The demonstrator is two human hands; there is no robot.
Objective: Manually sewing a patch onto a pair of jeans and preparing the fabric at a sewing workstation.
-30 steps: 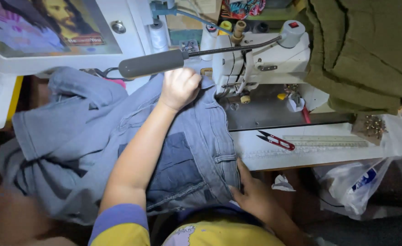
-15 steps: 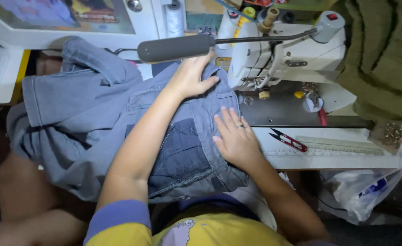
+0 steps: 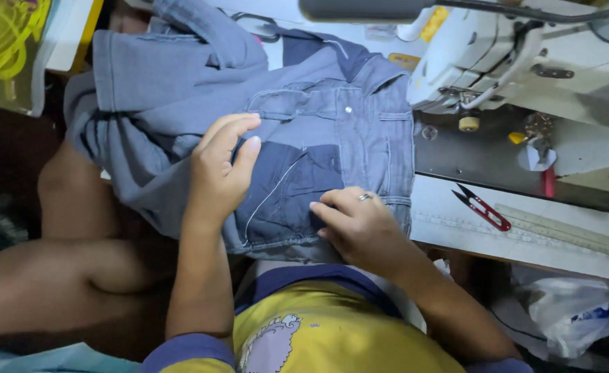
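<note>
Left hand (image 3: 220, 169) withdrawn from machine, both hands open, flat on denim garment (image 3: 332, 131), right hand (image 3: 360, 224) at hem

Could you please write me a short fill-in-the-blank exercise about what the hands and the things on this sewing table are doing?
1. Both hands rest on a grey-blue ____ garment.
2. The ring is worn on the ____ hand.
3. The thread snips on the table have ____ handles.
4. The left hand lies beside a ____ patch of fabric, darker than the rest.

Missing words: denim; right; red; dark blue
</note>
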